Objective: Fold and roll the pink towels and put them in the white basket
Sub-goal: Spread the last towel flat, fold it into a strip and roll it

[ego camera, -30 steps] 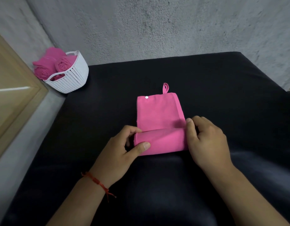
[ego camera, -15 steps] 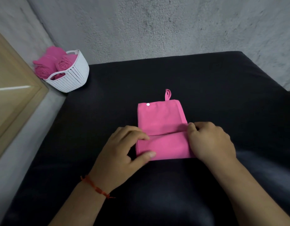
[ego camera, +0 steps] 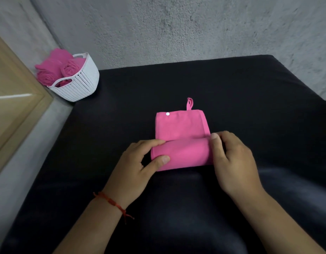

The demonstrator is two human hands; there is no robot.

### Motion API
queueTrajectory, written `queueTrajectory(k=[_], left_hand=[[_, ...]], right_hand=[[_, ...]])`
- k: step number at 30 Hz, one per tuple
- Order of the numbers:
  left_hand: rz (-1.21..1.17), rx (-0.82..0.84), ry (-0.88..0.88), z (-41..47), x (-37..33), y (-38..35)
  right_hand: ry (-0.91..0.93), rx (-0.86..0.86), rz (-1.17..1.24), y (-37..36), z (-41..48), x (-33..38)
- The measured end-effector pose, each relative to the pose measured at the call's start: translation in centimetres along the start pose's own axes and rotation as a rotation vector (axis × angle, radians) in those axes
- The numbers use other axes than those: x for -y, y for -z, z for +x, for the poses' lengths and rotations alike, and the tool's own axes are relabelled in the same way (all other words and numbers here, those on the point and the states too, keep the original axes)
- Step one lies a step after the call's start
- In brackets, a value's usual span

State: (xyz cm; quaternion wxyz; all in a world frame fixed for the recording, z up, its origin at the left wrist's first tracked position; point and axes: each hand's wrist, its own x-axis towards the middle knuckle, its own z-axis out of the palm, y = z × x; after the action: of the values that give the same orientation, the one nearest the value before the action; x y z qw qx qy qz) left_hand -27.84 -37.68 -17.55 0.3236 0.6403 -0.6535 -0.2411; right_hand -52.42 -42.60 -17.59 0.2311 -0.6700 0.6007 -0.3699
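A pink towel [ego camera: 182, 129] lies folded on the black surface [ego camera: 231, 92], its hanging loop pointing away from me and a white snap near its far left corner. Its near end is rolled into a thick tube. My left hand [ego camera: 138, 167] grips the tube's left end, thumb on the near side and fingers over the top. My right hand [ego camera: 231, 158] grips the tube's right end with curled fingers. The white basket [ego camera: 81, 83] stands at the far left and holds several rolled pink towels [ego camera: 56, 70].
A grey rough wall runs behind the black surface. A wooden frame [ego camera: 17, 110] and a grey ledge border the left side. The black surface drops off at the right edge.
The roll at the towel's near end has grown and moved a little farther from me, leaving less flat towel showing. Both hands stay on the roll's ends.
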Motion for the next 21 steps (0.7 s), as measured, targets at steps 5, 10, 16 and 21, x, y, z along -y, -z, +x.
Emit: queueTrajectory(k=[5, 10, 16, 21], left_hand=[[0.135, -0.019, -0.002, 0.0, -0.7, -1.3], [0.204, -0.04, 0.004, -0.3, -1.3, -1.5], [0.182, 0.008, 0.108, -0.2, -1.8, -1.2], [0.136, -0.084, 0.15, 0.1, -1.6, -1.6]], right_hand=[[-0.028, 0.025, -0.031, -0.7, -0.3, 0.4], [-0.042, 0.071, -0.187, 0.0, 0.3, 0.8], [-0.099, 0.19, -0.434, 0.8, -0.1, 1.2], [0.193, 0.095, -0.236, 0.3, -0.4, 0.7]])
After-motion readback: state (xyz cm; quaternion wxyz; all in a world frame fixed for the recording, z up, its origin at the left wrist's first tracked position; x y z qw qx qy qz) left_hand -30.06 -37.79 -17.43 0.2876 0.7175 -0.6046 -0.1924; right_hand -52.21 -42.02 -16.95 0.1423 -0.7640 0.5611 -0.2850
